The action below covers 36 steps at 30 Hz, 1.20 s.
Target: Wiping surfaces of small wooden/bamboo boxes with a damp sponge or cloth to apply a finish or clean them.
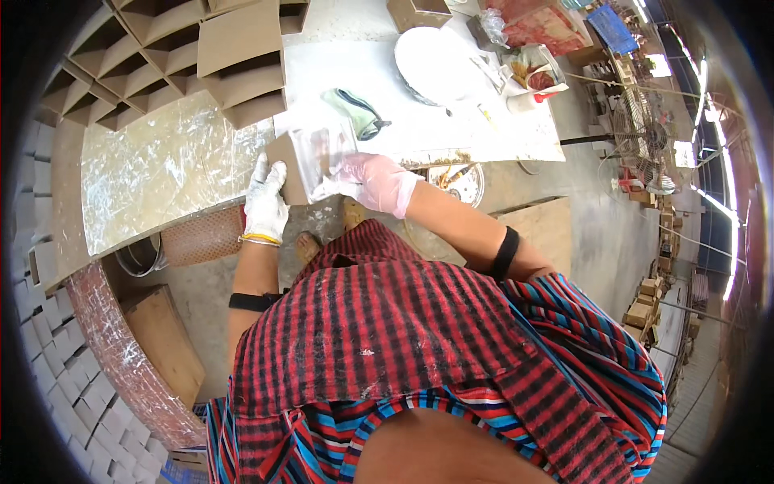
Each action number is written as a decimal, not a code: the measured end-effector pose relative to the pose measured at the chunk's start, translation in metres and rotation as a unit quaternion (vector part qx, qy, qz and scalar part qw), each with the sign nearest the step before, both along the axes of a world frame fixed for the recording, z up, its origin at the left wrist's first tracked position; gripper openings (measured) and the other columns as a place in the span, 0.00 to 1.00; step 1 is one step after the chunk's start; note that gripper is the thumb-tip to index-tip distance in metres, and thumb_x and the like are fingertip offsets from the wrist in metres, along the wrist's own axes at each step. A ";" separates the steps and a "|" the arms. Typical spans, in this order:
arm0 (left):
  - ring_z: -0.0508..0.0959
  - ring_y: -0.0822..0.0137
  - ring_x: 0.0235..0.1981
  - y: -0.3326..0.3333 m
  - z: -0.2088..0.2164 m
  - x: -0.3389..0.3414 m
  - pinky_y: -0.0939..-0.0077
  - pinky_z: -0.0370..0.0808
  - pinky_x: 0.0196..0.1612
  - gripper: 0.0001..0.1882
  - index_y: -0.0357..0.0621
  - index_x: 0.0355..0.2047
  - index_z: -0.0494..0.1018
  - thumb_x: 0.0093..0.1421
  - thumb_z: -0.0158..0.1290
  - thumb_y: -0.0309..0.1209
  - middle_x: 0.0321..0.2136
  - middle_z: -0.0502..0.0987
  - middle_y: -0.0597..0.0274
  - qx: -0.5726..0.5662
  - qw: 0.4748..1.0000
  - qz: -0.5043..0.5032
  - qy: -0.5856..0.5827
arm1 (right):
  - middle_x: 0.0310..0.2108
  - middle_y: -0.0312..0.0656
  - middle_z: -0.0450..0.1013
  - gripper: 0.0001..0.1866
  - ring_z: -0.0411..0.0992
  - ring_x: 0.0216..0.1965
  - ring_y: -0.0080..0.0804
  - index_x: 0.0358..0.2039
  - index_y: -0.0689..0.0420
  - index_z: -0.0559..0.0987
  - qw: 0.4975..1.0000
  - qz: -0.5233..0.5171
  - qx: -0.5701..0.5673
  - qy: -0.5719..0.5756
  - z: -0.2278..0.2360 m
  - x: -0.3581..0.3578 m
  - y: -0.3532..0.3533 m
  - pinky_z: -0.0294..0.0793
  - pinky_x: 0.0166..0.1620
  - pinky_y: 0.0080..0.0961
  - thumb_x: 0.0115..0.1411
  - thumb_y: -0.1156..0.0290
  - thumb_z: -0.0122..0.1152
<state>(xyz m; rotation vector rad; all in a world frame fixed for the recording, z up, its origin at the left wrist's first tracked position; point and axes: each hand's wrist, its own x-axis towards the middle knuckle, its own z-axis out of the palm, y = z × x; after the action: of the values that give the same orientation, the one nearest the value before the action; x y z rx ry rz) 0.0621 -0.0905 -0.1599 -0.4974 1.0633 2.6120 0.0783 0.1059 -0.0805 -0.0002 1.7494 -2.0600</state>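
The left hand (266, 206), in a white cloth glove with a yellow cuff, is at the side of a small brown cardboard box (287, 171). I can't tell if its grip is tight on the box. The right hand (375, 184), in a thin, pale pink-looking glove, has its fingers bent on a shiny clear plastic piece (314, 153). The plastic is blurry, and it is right up against the box. Both things are between the two hands, at the front edge of the white table (310, 68).

Behind them, a green and dark cloth (355, 111) lies in a heap. Past it is a big round white disc (439, 64). To the left, many open brown cardboard boxes (242, 48) stand close together on a scratched yellowish table top (173, 165).
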 end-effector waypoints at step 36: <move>0.65 0.66 0.53 -0.020 -0.009 -0.008 0.67 0.65 0.56 0.26 0.40 0.59 0.55 0.61 0.47 0.27 0.53 0.65 0.60 0.128 0.991 -0.040 -0.020 | 0.44 0.45 0.71 0.19 0.67 0.48 0.39 0.46 0.53 0.73 0.872 0.150 0.390 0.254 0.054 -0.046 -0.017 0.65 0.52 0.29 0.55 0.61 0.52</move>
<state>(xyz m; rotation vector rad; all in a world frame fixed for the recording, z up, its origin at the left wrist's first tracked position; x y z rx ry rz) 0.0545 -0.1102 -0.1684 -0.4352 0.7045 2.6040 0.0321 0.0887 -0.0261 -0.5753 2.5886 -1.0681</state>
